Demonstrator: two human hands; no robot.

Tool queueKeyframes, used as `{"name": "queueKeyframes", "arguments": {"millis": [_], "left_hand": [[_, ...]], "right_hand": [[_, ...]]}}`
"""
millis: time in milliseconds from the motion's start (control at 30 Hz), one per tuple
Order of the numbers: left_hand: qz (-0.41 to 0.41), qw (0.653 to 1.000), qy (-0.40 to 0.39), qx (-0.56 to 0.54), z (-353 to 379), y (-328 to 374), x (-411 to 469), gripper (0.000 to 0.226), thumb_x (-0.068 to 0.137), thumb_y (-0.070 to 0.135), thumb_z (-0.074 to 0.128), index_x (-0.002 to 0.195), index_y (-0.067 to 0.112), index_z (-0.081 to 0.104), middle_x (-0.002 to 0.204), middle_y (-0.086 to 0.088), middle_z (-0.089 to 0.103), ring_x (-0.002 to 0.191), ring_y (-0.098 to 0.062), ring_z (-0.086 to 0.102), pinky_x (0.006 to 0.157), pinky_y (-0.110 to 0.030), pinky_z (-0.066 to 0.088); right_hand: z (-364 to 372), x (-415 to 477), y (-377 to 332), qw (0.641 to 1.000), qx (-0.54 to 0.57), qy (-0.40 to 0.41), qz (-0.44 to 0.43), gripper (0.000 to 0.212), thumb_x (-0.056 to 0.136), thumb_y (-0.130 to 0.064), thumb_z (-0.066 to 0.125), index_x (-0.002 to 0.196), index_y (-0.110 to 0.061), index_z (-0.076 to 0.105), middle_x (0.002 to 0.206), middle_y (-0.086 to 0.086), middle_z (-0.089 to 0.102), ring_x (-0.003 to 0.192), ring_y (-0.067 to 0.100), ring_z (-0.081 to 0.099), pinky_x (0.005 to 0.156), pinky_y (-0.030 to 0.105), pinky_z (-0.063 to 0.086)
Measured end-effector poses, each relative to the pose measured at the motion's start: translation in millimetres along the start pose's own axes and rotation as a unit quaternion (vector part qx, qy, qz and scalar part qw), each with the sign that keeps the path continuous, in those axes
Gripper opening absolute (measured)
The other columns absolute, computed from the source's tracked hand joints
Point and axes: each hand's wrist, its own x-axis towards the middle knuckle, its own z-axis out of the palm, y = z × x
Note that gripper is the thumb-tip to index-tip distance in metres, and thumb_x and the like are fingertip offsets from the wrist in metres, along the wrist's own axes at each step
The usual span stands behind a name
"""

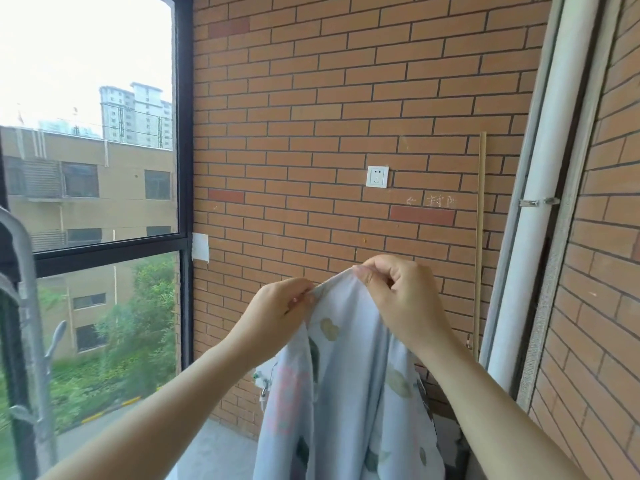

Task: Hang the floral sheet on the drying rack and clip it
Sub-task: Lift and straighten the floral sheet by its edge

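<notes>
Both hands (left [277,308], right [398,299]) pinch the floral sheet [349,393].

- A brick wall [346,116] of orange-brown tiles fills the middle, with a white socket [377,176] on it.
- At left, a large window [86,133] with a dark frame gives bright daylight; buildings and green trees are outside.
- White pipes [554,168] run up at right.
- The floor [214,445] is grey concrete.

Two bare forearms, sleeveless to the frame edge; left hand [277,308], right hand [398,299], ringless, unvarnished nails
</notes>
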Motion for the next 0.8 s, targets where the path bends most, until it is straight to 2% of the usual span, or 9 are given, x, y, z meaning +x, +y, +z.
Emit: {"name": "queueKeyframes", "arguments": {"millis": [67,200,300,367,433,500,567,667,800], "left_hand": [[-0.028,1.000,-0.007,0.012,4,-12,-8,0.022,0.087,0.006,0.051,0.071,0.019,0.056,0.063,0.001,0.056,0.059,-0.014,0.047,0.055,-0.027,0.036],[-0.097,0.995,0.002,0.027,1,-44,-23,0.024,0.087,0.005,0.053,0.081,0.027,0.058,0.075,0.014,0.061,0.067,0.002,0.054,0.053,-0.011,0.034],[-0.135,0.990,0.025,0.045,-5,-63,-27,0.017,0.089,0.008,0.056,0.082,0.022,0.063,0.078,0.008,0.065,0.068,-0.003,0.058,0.052,-0.010,0.035],[-0.140,0.987,0.058,0.046,-13,-69,-21,0.021,0.089,0.010,0.059,0.069,0.018,0.060,0.066,0.003,0.061,0.062,-0.017,0.055,0.054,-0.024,0.042],[-0.145,0.984,0.098,0.016,-24,-65,-9,0.030,0.090,0.015,0.059,0.062,0.007,0.056,0.056,-0.003,0.053,0.057,-0.022,0.047,0.054,-0.033,0.041],[-0.121,0.983,0.134,-0.006,-36,-52,7,0.034,0.092,0.019,0.058,0.065,-0.002,0.054,0.055,-0.009,0.044,0.056,-0.020,0.038,0.053,-0.031,0.031],[-0.091,0.985,0.146,-0.018,-44,-35,20,0.038,0.093,0.022,0.056,0.067,-0.005,0.049,0.056,-0.004,0.036,0.055,-0.017,0.031,0.053,-0.031,0.024],[-0.071,0.992,0.108,-0.007,-45,-23,29,0.041,0.090,0.031,0.055,0.058,0.009,0.043,0.053,0.004,0.033,0.053,-0.015,0.031,0.053,-0.032,0.024],[-0.084,0.993,0.082,-0.016,-33,-20,27,0.042,0.093,0.023,0.057,0.056,0.012,0.039,0.048,0.006,0.029,0.048,-0.011,0.027,0.047,-0.024,0.020]], "right_hand": [[-7,5,-2,1.000,-0.002,0.011,-0.009,0.028,0.091,-0.026,0.062,0.065,-0.016,0.061,0.046,-0.007,0.033,0.046,0.009,0.032,0.046,0.022,0.027],[-27,15,2,0.999,-0.002,0.047,-0.019,0.024,0.091,-0.025,0.062,0.069,-0.015,0.065,0.048,0.003,0.037,0.048,0.012,0.033,0.048,0.028,0.030],[-39,16,8,0.998,-0.012,0.058,-0.018,0.027,0.091,-0.025,0.062,0.066,-0.017,0.063,0.049,0.003,0.038,0.049,0.011,0.034,0.049,0.028,0.030],[-43,14,15,0.998,-0.023,0.059,-0.003,0.028,0.092,-0.025,0.061,0.066,-0.016,0.063,0.049,0.004,0.039,0.049,0.012,0.035,0.049,0.029,0.031],[-46,12,23,0.997,-0.037,0.061,0.018,0.027,0.092,-0.028,0.060,0.069,-0.015,0.065,0.049,0.005,0.040,0.048,0.012,0.034,0.048,0.029,0.030],[-50,10,32,0.995,-0.050,0.076,0.036,0.028,0.092,-0.028,0.059,0.070,-0.012,0.065,0.050,0.008,0.044,0.049,0.017,0.036,0.048,0.027,0.030],[-54,7,38,0.992,-0.060,0.100,0.055,0.028,0.093,-0.025,0.059,0.070,-0.010,0.064,0.051,0.011,0.047,0.054,0.022,0.039,0.047,0.021,0.029],[-55,5,50,0.986,-0.103,0.088,0.097,0.028,0.093,-0.027,0.059,0.069,-0.013,0.064,0.045,-0.002,0.041,0.047,0.015,0.037,0.046,0.022,0.029],[-48,-6,68,0.978,-0.133,0.089,0.137,0.026,0.092,-0.028,0.057,0.074,-0.011,0.065,0.053,0.007,0.054,0.055,0.025,0.051,0.049,0.028,0.033]]}}
